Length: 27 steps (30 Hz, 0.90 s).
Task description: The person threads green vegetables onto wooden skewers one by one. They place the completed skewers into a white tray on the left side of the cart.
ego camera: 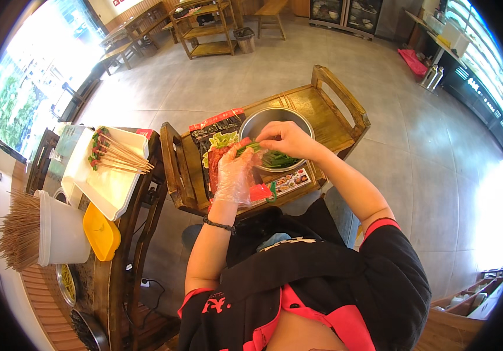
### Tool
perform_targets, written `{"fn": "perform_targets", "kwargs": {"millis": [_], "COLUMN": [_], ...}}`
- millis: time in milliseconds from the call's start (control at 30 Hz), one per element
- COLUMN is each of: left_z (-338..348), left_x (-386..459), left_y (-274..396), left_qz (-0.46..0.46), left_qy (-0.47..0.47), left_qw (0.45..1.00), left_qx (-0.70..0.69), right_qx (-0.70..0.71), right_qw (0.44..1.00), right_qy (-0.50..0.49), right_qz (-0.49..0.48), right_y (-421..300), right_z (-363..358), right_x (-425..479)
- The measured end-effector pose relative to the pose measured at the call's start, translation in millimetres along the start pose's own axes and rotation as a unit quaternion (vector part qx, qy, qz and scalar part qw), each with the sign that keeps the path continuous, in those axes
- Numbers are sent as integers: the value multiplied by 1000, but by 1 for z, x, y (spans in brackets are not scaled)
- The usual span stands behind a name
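Observation:
My left hand, in a clear plastic glove, holds a small bundle of green vegetable stalks with a reddish slice, apparently meat, against it. The fingertips of my right hand, which looks bare, pinch the bundle's right end. Beneath them a steel bowl contains more cut green stalks. Left of the bowl, raw red meat slices and pale green leaves lie on a black and red printed package, partly hidden by my left hand.
The bowl stands on a wooden tray-like stand with raised handles. On the side table at left are a white tray with skewered green-and-red rolls, a yellow scoop-shaped container, and a white bucket of bamboo skewers.

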<state>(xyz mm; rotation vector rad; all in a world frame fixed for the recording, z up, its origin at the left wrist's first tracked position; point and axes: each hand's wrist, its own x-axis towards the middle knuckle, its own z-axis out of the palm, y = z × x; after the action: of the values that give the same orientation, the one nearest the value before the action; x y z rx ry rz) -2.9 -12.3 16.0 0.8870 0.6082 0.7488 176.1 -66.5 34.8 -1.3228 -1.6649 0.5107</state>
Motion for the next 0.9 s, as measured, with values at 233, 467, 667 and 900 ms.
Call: {"fn": "perform_targets", "kwargs": {"millis": [233,467,667,900], "left_z": [-7,-7,-5,1], "left_x": [4,2,0,-6], "left_y": [-7,-5,-5,1], "left_qz": [-16,-3,5,-3], "left_qy": [-5,7,-4,-2], "left_qw": [1000,1000,1000,1000], "left_qx": [-1,-30,-1,-3], "right_qx": [-54,-52,-35,138], "right_qw": [997,999,998,979], "right_qy": [-21,4,29,111], "right_qz": [-57,13,34,101], "right_y": [-1,-12,-13,-17], "right_z": [2,-7,-10,-6], "right_x": [-2,-10,-9,-8]}}
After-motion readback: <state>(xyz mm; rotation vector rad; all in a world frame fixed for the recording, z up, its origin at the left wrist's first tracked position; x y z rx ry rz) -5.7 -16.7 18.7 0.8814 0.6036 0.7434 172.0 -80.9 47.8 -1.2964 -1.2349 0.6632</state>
